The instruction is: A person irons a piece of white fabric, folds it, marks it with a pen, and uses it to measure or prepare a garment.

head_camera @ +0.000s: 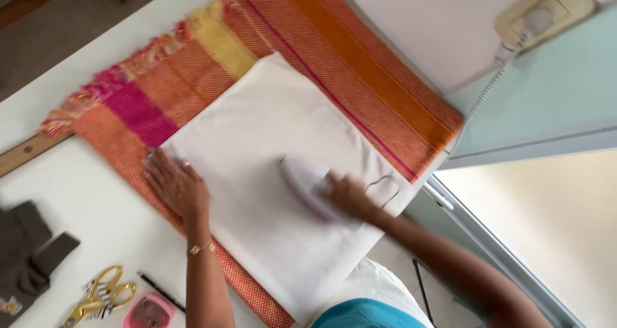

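The right hand is closing its fingers around the handle of a white iron at frame centre, likely heavy and rigid, while the left hand is pressing open and flat on the thin, limp white cloth. The cloth is reaching the tabletop edge at lower right, with open room lying toward the striped blanket at upper centre.

Packages: none in view.
Labels: none that can be made out on any thing.
Signs: none on the wall or the desk.
Screens: none.
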